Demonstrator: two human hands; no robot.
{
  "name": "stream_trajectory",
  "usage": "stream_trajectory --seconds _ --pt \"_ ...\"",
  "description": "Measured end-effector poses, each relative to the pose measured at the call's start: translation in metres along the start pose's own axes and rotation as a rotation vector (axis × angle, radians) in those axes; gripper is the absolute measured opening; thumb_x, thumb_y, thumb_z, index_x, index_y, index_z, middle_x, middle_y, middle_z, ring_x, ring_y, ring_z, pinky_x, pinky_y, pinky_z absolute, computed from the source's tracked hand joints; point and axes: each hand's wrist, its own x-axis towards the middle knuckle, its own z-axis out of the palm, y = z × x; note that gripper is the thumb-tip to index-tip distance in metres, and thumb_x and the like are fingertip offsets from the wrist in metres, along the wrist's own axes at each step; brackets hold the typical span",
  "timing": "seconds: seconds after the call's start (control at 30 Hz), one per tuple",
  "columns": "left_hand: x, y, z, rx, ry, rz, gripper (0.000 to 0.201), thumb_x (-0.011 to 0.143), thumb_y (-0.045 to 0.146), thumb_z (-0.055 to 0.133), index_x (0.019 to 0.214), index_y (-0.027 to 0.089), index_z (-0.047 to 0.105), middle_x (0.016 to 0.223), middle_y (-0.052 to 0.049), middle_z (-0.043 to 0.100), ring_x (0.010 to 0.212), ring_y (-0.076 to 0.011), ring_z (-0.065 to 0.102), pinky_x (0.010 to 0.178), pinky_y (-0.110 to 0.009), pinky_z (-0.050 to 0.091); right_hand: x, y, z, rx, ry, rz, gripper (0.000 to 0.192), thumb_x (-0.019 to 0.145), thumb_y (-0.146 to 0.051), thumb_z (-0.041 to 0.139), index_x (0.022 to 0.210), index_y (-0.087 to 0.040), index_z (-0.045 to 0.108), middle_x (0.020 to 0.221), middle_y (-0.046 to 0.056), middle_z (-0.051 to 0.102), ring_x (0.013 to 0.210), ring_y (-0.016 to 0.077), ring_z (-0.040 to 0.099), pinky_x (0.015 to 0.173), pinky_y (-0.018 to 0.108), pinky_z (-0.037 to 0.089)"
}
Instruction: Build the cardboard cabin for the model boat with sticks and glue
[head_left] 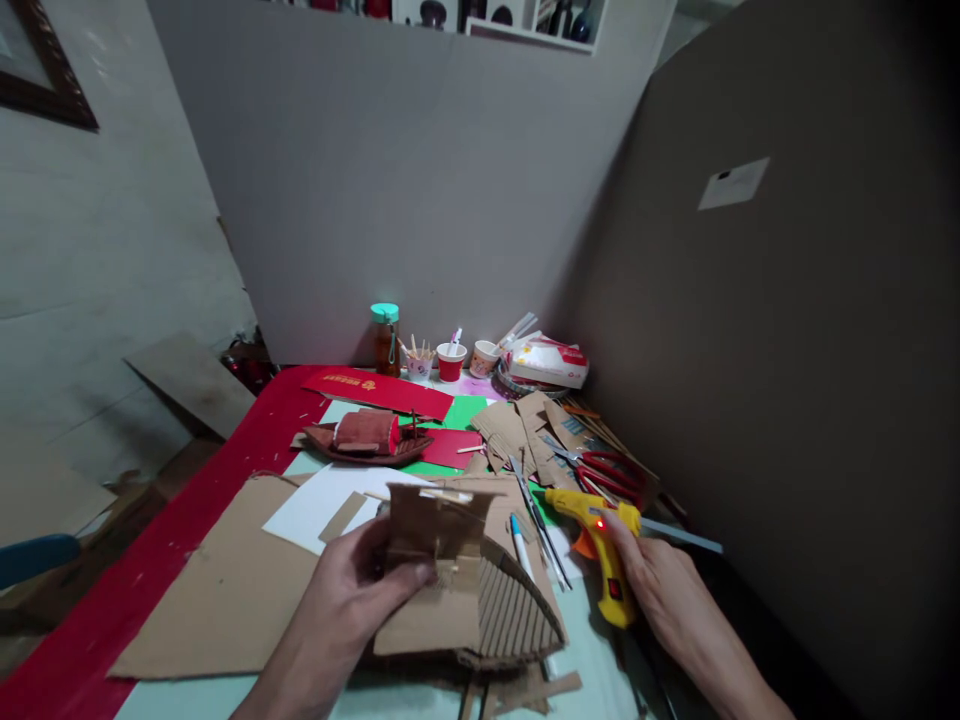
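My left hand [356, 590] is closed on a cardboard boat model [442, 620], its thumb on the upright cabin piece. The pointed end, covered in ridged strips, faces right. My right hand [660, 575] grips a yellow hot glue gun [592, 510] from its right side. The gun has a lit red light, and its nozzle points left. Part of the right hand's fingers is hidden behind the gun. Between the boat and the gun lie a blue-capped pen [520, 543] and a slim metal tool [538, 525].
A finished-looking brown boat model [364, 437] stands farther back. Red-handled scissors [607, 470] rest on cardboard scraps [506, 430] at right. Paper cups [451, 365], a bottle [385, 340] and a tissue pack [547, 360] line the back by a grey partition [420, 200]. A large cardboard sheet [217, 590] lies left.
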Motion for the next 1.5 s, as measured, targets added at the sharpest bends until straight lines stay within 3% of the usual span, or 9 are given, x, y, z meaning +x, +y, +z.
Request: stream_trajectory --seconds 0.2,0.33,0.53,0.63,0.7,0.97,1.2,1.37,1.5 --pt "-0.003 -0.002 0.006 0.05 -0.036 0.041 0.017 0.068 0.025 0.088 0.083 0.022 0.081 0.082 -0.001 0.083 0.081 -0.0221 0.074 0.074 -0.028 0.056 -0.006 0.004 -0.003 -0.132 0.032 -0.068 0.052 0.095 -0.06 0.046 0.055 -0.029 0.058 0.051 0.009 0.063 0.045 0.0265 0.062 0.045 0.034 0.044" --pt "-0.005 -0.001 0.005 0.068 -0.07 0.015 0.016 0.072 0.03 0.087 0.086 0.022 0.082 0.08 -0.001 0.081 0.086 -0.0232 0.075 0.076 -0.028 0.056 -0.015 -0.016 -0.01 -0.115 0.108 -0.221 0.043 0.096 -0.056 0.048 0.078 -0.027 0.073 0.071 0.01 0.079 0.059 0.0287 0.077 0.047 0.031 0.055" --pt "0.0 -0.007 -0.004 0.099 -0.148 0.0 0.018 0.075 0.029 0.087 0.092 0.024 0.081 0.089 0.0 0.082 0.088 -0.0222 0.074 0.081 -0.029 0.057 -0.032 -0.084 -0.031 0.132 0.218 -0.712 0.019 0.106 -0.035 0.057 0.118 -0.034 0.072 0.11 -0.005 0.083 0.094 0.01 0.081 0.079 0.007 0.058" --pt "0.001 -0.009 -0.004 0.097 -0.159 -0.011 0.029 0.079 0.034 0.083 0.106 0.025 0.08 0.108 -0.003 0.084 0.103 -0.0249 0.075 0.094 -0.033 0.056 -0.034 -0.107 -0.036 0.182 0.201 -0.889 0.032 0.109 -0.028 0.052 0.137 -0.034 0.065 0.138 -0.003 0.073 0.128 0.0111 0.068 0.108 0.015 0.05" --pt "0.0 -0.006 -0.002 0.1 -0.166 -0.019 0.032 0.079 0.033 0.083 0.109 0.023 0.079 0.112 -0.005 0.084 0.104 -0.0262 0.075 0.096 -0.035 0.056 -0.035 -0.116 -0.034 0.181 0.164 -0.986 0.036 0.107 -0.02 0.054 0.141 -0.028 0.063 0.146 0.0 0.068 0.135 0.0133 0.059 0.116 0.021 0.046" --pt "-0.001 0.008 -0.003 0.103 -0.196 -0.002 0.031 0.078 0.034 0.085 0.107 0.022 0.081 0.102 -0.004 0.084 0.101 -0.0254 0.076 0.086 -0.03 0.056 -0.047 -0.122 -0.015 0.192 0.2 -1.209 0.023 0.105 -0.01 0.057 0.121 -0.011 0.074 0.121 0.008 0.08 0.118 0.017 0.065 0.104 0.027 0.056" --pt "-0.002 0.007 -0.001 0.059 -0.133 -0.048 0.032 0.074 0.033 0.087 0.102 0.022 0.078 0.097 -0.003 0.083 0.085 -0.0216 0.074 0.069 -0.027 0.056 -0.064 -0.108 -0.007 0.087 0.176 -1.194 0.022 0.105 -0.016 0.059 0.122 -0.019 0.073 0.119 0.005 0.083 0.108 0.0214 0.076 0.095 0.035 0.062" --pt "-0.003 0.004 -0.006 0.122 -0.063 0.07 0.022 0.079 0.04 0.083 0.092 0.024 0.076 0.086 0.001 0.079 0.081 -0.0169 0.072 0.07 -0.022 0.056 -0.074 -0.102 0.006 0.11 0.291 -1.134 0.026 0.108 -0.018 0.05 0.12 -0.026 0.071 0.105 0.0 0.086 0.091 0.02 0.077 0.097 0.038 0.06" --pt "-0.009 0.004 -0.007 0.195 -0.003 0.172 0.009 0.087 0.031 0.075 0.096 0.03 0.078 0.097 0.003 0.08 0.085 -0.0158 0.075 0.074 -0.021 0.058 -0.071 -0.103 0.009 0.111 0.214 -1.202 0.019 0.109 -0.021 0.052 0.114 -0.023 0.07 0.099 -0.001 0.086 0.088 0.018 0.076 0.093 0.033 0.058"
